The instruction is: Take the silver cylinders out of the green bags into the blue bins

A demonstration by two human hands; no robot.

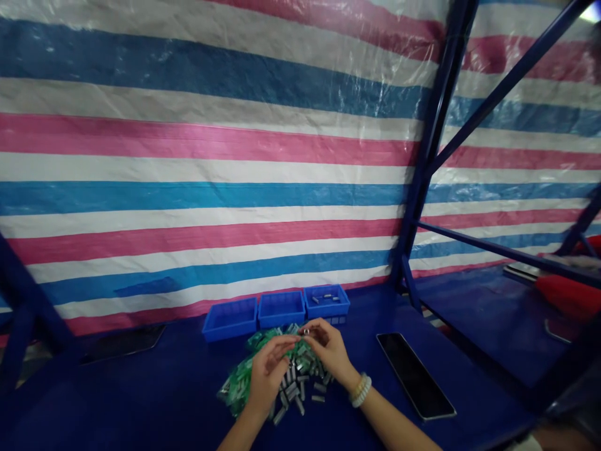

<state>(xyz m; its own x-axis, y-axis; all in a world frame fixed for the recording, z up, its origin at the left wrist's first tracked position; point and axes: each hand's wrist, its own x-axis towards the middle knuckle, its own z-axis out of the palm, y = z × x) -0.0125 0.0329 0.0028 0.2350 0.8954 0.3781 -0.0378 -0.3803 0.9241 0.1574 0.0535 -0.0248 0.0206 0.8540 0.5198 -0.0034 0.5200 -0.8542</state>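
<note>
A pile of small silvery metal cylinders (292, 392) lies on the blue table, mixed with crinkled green plastic bags (239, 383). Over the pile, my right hand (334, 354) pinches one small metal cylinder (306, 332) between thumb and fingers. My left hand (268, 373) is curled just left of it, its fingertips close to the right hand's. Whatever those left fingers hold, if anything, is too small to make out. A pale beaded bracelet (361, 391) circles my right wrist.
Behind the pile stand three blue bins: left (230, 318), middle (281, 308) and right (327, 302), the right one with several small metal pieces. A phone (416, 374) lies to the right. Blue metal frame posts (429, 144) rise before a striped tarp (211, 200).
</note>
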